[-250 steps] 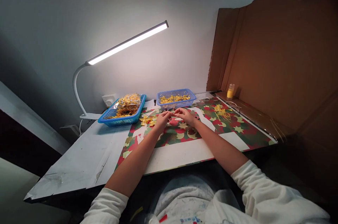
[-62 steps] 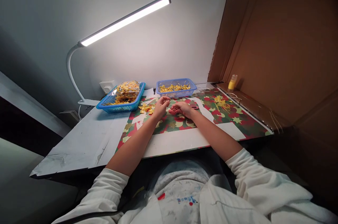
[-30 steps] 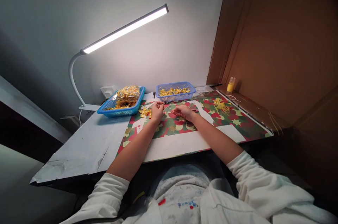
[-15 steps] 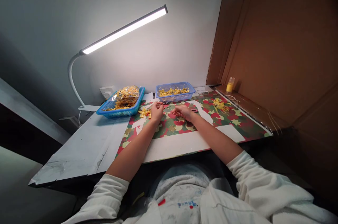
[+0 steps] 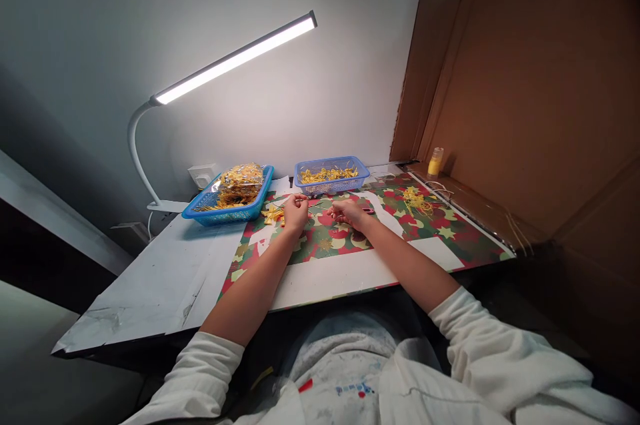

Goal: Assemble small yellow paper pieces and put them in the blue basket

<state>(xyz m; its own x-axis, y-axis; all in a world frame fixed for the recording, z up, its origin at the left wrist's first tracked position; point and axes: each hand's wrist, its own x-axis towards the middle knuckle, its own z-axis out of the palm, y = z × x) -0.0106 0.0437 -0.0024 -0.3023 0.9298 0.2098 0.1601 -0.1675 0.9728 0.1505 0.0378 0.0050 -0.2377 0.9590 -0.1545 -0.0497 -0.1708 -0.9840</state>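
Thread [image 5: 320, 199], a thin gold strand, seems to run between the two hands over the patterned mat [image 5: 350, 238], near the far edge of the worktop [image 5: 165, 278]; it is too fine to follow for its whole length. The left hand [image 5: 295, 211] is curled into a loose fist with thumb and forefinger pinched together at the top, so I judge it pinches one end of the thread, but the piece itself is too small to see clearly. The right hand [image 5: 350, 211] lies low on the mat, knuckles up, fingers bent inward; whether it grips the other end or something small and red under it, I cannot tell. Both forearms are stretched forward and rest on the near edge of the worktop, sleeves pushed up to the elbows. A risk, in my judgement, is that the thread slips out of the pinch, because it is so thin and smooth, and then it is hard to find on the busy red and green pattern. The pile of yellow pieces [image 5: 274, 214] lies just beside the left hand, and a sideways move of the wrist could scatter it. The small basket [image 5: 331, 175] stands just behind the hands, the bigger basket [image 5: 230, 201] further left, so a quick pull could catch a rim.
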